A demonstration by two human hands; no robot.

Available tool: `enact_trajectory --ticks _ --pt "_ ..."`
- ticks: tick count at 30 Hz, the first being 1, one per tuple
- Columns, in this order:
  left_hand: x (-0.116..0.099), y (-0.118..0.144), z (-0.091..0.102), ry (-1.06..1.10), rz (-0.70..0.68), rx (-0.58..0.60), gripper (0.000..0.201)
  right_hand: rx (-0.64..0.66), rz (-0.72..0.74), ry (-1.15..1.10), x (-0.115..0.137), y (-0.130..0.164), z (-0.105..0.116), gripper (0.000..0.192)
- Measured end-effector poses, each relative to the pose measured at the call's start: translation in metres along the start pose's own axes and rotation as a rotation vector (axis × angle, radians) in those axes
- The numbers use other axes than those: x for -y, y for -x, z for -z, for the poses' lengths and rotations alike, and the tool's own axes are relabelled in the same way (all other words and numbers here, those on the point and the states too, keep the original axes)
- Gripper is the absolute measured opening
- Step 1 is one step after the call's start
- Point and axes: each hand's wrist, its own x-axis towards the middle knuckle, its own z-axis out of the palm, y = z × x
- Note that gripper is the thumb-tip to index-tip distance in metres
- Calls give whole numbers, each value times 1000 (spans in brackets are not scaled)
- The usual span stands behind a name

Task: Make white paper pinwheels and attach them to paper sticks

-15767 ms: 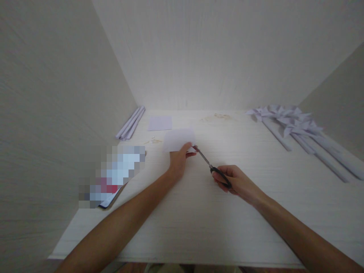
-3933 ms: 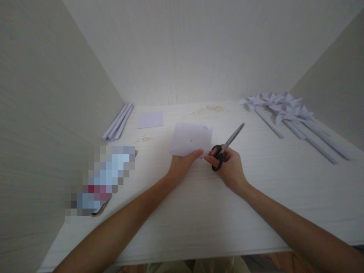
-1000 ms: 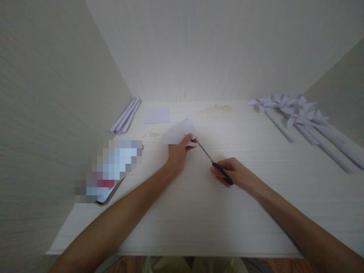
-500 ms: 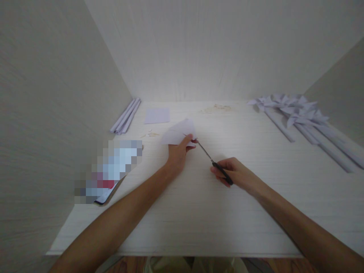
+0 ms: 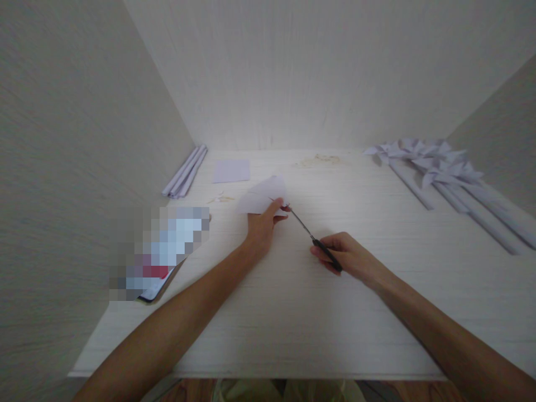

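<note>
My left hand (image 5: 263, 223) pinches a white sheet of paper (image 5: 262, 195) between thumb and fingers near its right end. The sheet is lifted at an angle, and a thin line like a slit runs across it. In my right hand (image 5: 339, 251) is a pair of scissors (image 5: 301, 221) with a black handle, seen nearly edge-on. Their metal blades point up and left, and the tips reach the paper's right edge beside my left fingertips. Whether the blades are apart is too fine to tell.
Behind the held sheet lies a flat paper square (image 5: 231, 171). Rolled paper sticks (image 5: 186, 172) lie by the left wall, and a phone (image 5: 167, 262) is nearer me. Several paper pinwheels (image 5: 444, 164) on sticks lie at the right. Small scraps (image 5: 221, 199) dot the table (image 5: 268, 312).
</note>
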Motion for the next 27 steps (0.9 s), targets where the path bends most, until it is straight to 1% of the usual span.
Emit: enact_trajectory --ticks 6,12,17,27 --pt "-1 1 -1 -33 -18 -8 10 18 -6 -25 1 0 1 39" --pt "2 1 -1 -39 -28 -24 11 64 -22 -146 0 1 -1 39" --pt "3 2 -1 -31 -44 -33 11 69 -59 -204 1 2 -4 42" --pt "1 4 -2 -80 -41 -35 12 67 -61 -201 4 2 -4 44"
